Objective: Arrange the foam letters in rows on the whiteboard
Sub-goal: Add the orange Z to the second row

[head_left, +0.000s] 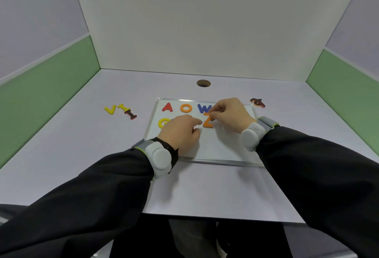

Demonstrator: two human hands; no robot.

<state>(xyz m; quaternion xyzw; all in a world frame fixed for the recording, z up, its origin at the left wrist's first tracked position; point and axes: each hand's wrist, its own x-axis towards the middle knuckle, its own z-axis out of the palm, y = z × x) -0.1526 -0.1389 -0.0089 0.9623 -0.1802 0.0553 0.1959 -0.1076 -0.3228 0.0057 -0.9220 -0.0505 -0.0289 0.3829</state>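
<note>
resting on the whiteboard (217,151), your left hand (180,129) has fingers curled, tip touching the orange z (208,121). your right hand (230,112) pinches the z's top. behind: yellow g (162,122), then a (167,107), o (186,108), w (203,108). spare letters (121,111) lie on the bench (82,145).

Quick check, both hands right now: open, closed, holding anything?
Left hand: loosely curled, fingertip touching the orange foam letter Z on the whiteboard; a grip cannot be told.
Right hand: fingers pinched on the Z's top.
</note>
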